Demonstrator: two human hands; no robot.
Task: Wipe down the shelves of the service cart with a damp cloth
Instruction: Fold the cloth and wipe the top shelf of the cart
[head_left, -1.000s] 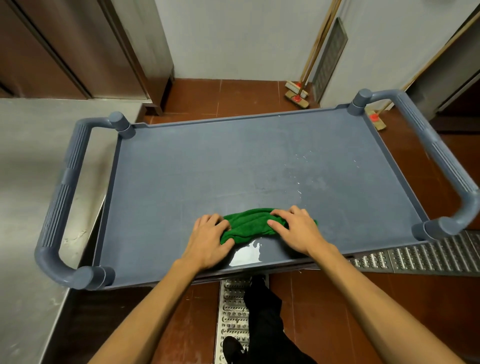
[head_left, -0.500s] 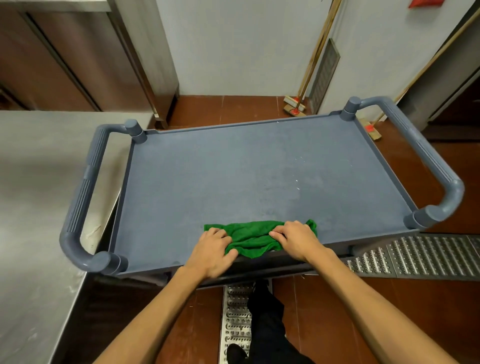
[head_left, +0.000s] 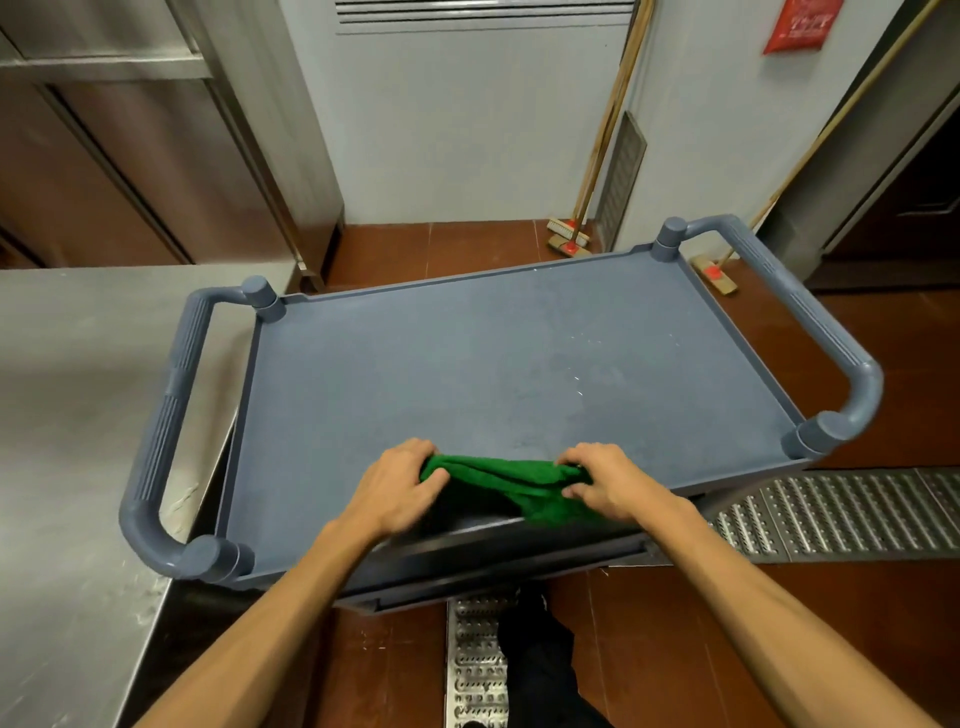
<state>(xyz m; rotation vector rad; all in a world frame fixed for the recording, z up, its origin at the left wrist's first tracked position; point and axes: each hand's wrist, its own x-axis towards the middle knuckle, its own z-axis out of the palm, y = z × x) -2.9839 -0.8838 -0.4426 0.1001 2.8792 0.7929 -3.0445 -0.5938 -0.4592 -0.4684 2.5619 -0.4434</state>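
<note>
Cloth gathered at the cart's near edge

Left hand (head_left: 395, 488) and right hand (head_left: 605, 480) pinch the cloth (head_left: 506, 480), seemingly lifted off the cart (head_left: 467, 374); next, spread and wipe.

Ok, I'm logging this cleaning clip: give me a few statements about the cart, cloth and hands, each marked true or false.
The left hand and the right hand both grip the green cloth. True.
The cloth lies at the far edge of the top shelf. False: it is at the near edge.
Beyond the cart, brooms lean against the wall. True.
The cart has a handle at one end only. False: there is one at each end.
The cart is red. False: it is blue-grey.
</note>
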